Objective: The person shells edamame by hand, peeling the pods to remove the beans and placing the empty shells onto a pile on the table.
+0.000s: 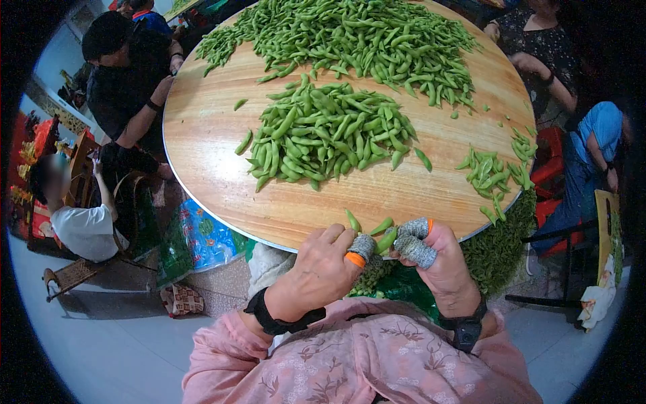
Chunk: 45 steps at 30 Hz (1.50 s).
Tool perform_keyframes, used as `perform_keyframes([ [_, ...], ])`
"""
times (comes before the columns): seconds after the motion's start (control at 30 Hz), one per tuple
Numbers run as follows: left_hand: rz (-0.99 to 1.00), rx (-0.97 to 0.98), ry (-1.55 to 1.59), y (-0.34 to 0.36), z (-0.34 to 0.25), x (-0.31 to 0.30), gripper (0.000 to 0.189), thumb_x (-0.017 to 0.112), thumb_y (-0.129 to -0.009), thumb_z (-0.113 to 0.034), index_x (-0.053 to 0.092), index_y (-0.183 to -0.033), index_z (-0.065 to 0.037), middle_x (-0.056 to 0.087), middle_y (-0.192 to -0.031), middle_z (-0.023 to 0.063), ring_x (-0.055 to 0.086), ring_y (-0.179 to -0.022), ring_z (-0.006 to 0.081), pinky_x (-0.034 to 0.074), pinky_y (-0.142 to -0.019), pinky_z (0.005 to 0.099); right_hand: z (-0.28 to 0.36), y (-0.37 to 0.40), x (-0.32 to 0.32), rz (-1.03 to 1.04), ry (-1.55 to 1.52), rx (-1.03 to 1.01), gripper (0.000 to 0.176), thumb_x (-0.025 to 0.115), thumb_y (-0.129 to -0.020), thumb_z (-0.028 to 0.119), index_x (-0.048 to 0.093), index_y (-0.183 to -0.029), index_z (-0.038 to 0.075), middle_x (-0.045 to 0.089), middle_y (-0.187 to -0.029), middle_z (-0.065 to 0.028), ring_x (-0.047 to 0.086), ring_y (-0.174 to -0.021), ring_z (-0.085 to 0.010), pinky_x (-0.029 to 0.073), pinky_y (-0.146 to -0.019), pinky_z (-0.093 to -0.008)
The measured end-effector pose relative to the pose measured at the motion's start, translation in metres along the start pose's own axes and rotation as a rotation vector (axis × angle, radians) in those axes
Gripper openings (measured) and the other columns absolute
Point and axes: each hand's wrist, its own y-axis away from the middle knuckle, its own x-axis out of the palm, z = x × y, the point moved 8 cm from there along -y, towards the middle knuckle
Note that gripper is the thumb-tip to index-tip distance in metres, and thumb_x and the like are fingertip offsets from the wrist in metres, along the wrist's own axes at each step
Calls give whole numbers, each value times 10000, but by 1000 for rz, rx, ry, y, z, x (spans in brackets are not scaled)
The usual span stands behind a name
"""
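Both of my hands are at the near edge of the round wooden table (222, 188), with grey knitted covers on some fingers. Between them a green soybean pod (386, 241) is pinched. My left hand (321, 264) is closed, its thumb in a grey cover with an orange band, and pods stick up beyond its fingers. My right hand (441, 266) is closed too, with covered thumb and finger against the pod's other end. Just beyond my hands lies a heap of soybean pods (330, 131) on the tabletop.
A larger pod pile (363, 40) covers the table's far side, and a small group of pods (488, 172) lies at the right edge. People sit around the table. Below are a green heap (501, 249), a blue plastic bag (205, 236) and a red stool (550, 158).
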Motion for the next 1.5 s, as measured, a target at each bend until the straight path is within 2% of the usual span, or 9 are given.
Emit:
perform_keyframes([
  [0.23,-183,-194,483,9,16,11,319,620,-563,-24,508,-862,-10,493,-658,124,498,-556,301,399,-487,368,-7,-6,-1,19,-92,-113,100,565,-759,74,553,-825,1,576,-788,-31,536,-704,-94,421,-625,-204],
  [0.57,-116,-165,199,2,12,4,179,571,-663,-9,506,-830,-13,523,-712,139,528,-617,299,422,-551,313,-2,-6,13,128,-125,-19,135,512,-787,24,556,-905,-24,575,-834,-28,531,-775,-92,426,-714,-227],
  [0.63,-209,-265,608,6,21,9,140,527,-687,-25,505,-825,-9,507,-673,136,512,-611,315,405,-515,346,-6,-7,12,119,-71,-67,136,510,-783,13,555,-904,-31,572,-833,-29,528,-768,-94,423,-707,-223],
  [0.77,-258,-400,705,11,28,10,90,480,-774,-88,495,-798,-3,471,-603,116,500,-568,291,387,-505,329,5,-7,15,118,104,-212,127,507,-769,-20,556,-886,-30,563,-817,-25,516,-743,-94,415,-682,-222],
  [0.97,-251,-741,1413,27,42,44,162,424,-844,-168,485,-752,-50,436,-595,11,418,-514,111,322,-451,238,24,-8,20,154,446,-435,123,561,-705,0,563,-828,-9,555,-762,-64,537,-699,-159,419,-649,-247],
  [1.03,-253,-907,1664,29,40,53,268,453,-841,-344,498,-802,-83,529,-644,35,407,-487,78,291,-431,198,28,-8,21,145,508,-466,126,563,-695,0,566,-820,-9,555,-757,-73,540,-693,-174,421,-642,-251],
  [1.13,-187,-1034,1660,28,40,56,208,413,-855,-199,476,-718,-55,428,-579,5,396,-497,92,291,-431,226,36,-7,23,133,629,-459,135,564,-683,0,572,-817,-10,557,-742,-84,547,-677,-189,426,-628,-258],
  [1.33,-22,-440,918,8,20,21,172,452,-841,-159,527,-860,-5,522,-665,36,476,-565,121,389,-519,235,24,-3,21,130,500,-218,169,578,-672,14,580,-840,-7,562,-702,-96,558,-639,-204,433,-600,-263],
  [1.5,129,-453,948,20,10,28,151,508,-760,-84,537,-865,21,546,-701,133,519,-606,219,414,-563,289,17,5,28,360,655,-172,158,583,-681,59,584,-832,12,567,-707,-112,561,-638,-208,436,-598,-276],
])
